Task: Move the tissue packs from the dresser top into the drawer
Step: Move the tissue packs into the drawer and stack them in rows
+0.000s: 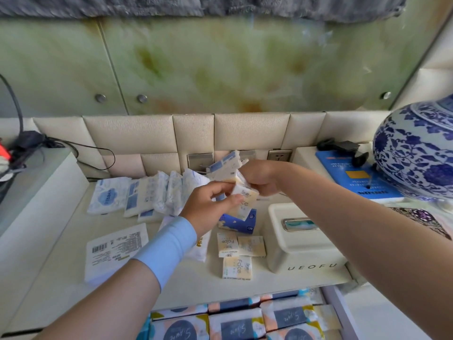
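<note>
We note the tissue packs (147, 195) wrapped in thin, crinkled plastic film with a light sheen, on a smooth, matt cream dresser top (186, 273). The tissue box (301, 251) appears to be satin plastic, its slot trimmed in shiny metal. The vase (416, 153) is glossy glazed ceramic. The padded panels (127, 133) show grained, leather-like upholstery. The sleeve (166, 244) is smooth cloth.

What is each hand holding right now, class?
Left hand: pinching a Face tissue pack.
Right hand: gripping a stack of small tissue packs.
</note>
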The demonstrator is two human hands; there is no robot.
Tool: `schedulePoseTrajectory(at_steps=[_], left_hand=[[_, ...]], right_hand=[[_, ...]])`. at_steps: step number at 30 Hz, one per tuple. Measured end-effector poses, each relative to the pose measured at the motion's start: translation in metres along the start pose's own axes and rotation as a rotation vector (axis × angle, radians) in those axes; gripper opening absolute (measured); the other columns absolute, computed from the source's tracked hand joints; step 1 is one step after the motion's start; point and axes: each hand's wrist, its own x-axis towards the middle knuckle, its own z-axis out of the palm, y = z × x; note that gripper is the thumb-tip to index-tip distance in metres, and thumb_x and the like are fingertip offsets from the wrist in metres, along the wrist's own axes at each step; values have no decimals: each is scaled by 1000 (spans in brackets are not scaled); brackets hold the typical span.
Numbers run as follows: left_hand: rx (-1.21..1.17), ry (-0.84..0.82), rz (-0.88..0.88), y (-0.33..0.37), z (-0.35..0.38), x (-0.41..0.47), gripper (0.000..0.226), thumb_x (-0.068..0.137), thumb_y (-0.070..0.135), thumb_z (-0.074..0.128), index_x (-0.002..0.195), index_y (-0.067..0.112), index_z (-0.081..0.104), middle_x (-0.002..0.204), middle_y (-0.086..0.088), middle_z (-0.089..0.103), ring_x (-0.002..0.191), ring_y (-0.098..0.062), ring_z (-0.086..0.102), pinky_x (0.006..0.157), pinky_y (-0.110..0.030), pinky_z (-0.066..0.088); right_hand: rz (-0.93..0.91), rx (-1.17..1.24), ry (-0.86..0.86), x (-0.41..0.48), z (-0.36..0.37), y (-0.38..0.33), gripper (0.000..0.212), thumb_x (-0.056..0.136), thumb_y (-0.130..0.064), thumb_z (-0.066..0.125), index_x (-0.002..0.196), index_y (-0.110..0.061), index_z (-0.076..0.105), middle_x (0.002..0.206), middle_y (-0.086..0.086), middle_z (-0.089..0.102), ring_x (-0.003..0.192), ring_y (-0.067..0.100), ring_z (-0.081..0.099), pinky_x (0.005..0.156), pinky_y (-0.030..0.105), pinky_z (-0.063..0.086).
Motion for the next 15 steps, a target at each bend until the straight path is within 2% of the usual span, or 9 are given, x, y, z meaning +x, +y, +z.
schedulePoseTrajectory(at_steps=[1,3,5,7,8,10,12,15], left_hand=[[-33,21,-16,-1,-1,1,26,75,34,77,101,30,75,104,10,74,108,-10,66,103,-39,48],[-121,80,-40,-2,-3,3,22,77,32,77,99,30,75,101,6,75,102,-11,68,98,-35,50],[-148,137,-49,-1,-6,6,15,85,28,75,99,30,75,100,3,75,96,-9,68,92,-31,52],[-105,146,-55,-4,-11,7,11,88,25,70,97,30,74,97,4,74,94,-10,69,88,-29,53],[-66,136,-60,-6,-13,6,11,89,24,69,97,30,73,95,5,74,93,-10,69,85,-27,54],[36,110,-60,-11,-15,4,10,89,24,69,96,31,72,92,8,73,89,-9,69,78,-21,52],[158,97,-47,-16,-14,4,11,88,26,70,91,36,68,93,10,70,86,-6,65,75,-19,49],[264,72,-41,-20,-11,5,18,86,28,72,85,43,62,99,10,64,90,-5,60,81,-24,49]], right_hand=[[24,-51,11,-3,3,-2,20,99,-13,48,106,-3,64,90,9,72,69,17,69,57,25,55],[40,-178,94,-4,2,-5,30,103,-30,43,94,-9,62,80,6,69,56,15,65,47,25,46],[35,-284,342,11,-18,-1,40,99,-47,44,96,-11,62,78,3,67,55,18,61,48,23,39],[47,-576,660,28,-46,13,28,95,-36,48,94,-11,61,79,4,63,65,22,60,54,24,43],[92,-740,758,34,-59,24,21,92,-27,48,99,-11,61,91,8,63,78,26,61,63,28,49],[243,-896,826,40,-76,48,33,90,-22,49,122,-16,56,124,15,51,107,34,54,86,42,53],[351,-870,795,47,-86,71,48,93,-30,50,140,-22,44,140,16,36,121,37,44,94,47,48],[370,-708,752,61,-94,88,62,93,-39,48,151,-26,30,149,18,27,131,40,36,102,46,41]])
